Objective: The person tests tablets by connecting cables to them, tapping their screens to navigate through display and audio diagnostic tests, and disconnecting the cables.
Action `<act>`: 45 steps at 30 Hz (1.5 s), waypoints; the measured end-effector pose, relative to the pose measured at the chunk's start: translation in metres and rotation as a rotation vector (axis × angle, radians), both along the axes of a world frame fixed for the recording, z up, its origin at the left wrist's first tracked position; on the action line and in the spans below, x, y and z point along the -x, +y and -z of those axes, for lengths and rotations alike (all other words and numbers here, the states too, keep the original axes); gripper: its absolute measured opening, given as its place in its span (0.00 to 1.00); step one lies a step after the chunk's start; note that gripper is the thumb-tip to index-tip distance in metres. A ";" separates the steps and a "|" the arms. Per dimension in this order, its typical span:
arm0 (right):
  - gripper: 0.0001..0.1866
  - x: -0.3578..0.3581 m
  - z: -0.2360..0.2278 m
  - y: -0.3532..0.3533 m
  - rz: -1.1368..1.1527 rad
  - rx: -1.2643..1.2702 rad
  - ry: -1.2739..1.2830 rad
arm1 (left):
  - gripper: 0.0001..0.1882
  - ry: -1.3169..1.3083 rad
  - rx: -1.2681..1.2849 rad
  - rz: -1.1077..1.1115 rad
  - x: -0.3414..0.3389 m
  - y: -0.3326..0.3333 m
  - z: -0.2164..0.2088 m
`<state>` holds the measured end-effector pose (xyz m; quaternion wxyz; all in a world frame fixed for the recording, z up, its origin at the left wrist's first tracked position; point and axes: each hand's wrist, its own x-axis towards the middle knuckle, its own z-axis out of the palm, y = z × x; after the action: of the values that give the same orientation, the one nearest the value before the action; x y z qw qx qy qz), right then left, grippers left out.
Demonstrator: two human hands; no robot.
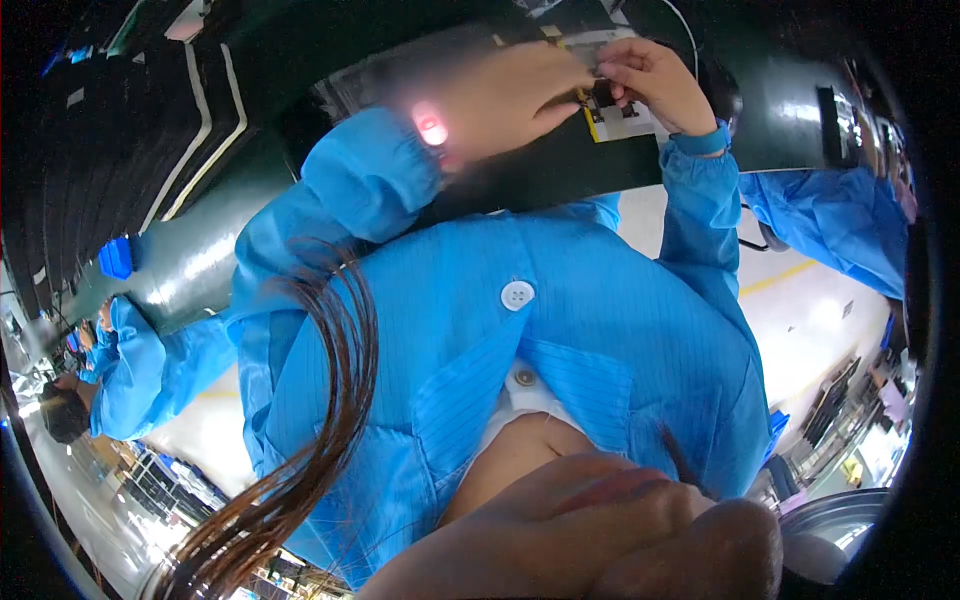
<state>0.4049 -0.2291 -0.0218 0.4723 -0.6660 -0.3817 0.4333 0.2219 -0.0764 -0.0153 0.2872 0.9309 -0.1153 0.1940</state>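
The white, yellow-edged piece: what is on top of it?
Small dark parts show on the white, yellow-edged piece. The left hand and right hand cover some of it; anything beneath them is hidden.

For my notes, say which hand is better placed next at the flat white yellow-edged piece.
Probably the right hand: its fingers curl over that piece; the blurred left hand is mostly left of it.

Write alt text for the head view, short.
A left hand, motion-blurred, and a right hand with bent fingers come close together over a flat white piece with a yellow edge at a dark green bench. The wearer's blue jacket fills the middle; another person in blue shows at far left.
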 end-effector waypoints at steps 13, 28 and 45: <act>0.13 -0.003 0.007 -0.008 -0.059 -0.033 0.082 | 0.13 0.176 -0.080 -0.223 -0.016 -0.004 0.001; 0.10 0.012 -0.021 0.005 0.170 0.132 -0.014 | 0.09 0.196 -0.520 -0.370 -0.015 -0.014 0.022; 0.10 0.012 -0.003 0.005 0.063 0.036 -0.329 | 0.09 0.193 -0.509 -0.340 -0.015 -0.018 0.019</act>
<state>0.3928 -0.2237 -0.0185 0.4047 -0.7479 -0.4249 0.3103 0.2372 -0.0939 -0.0342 0.0183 0.9929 0.0251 0.1148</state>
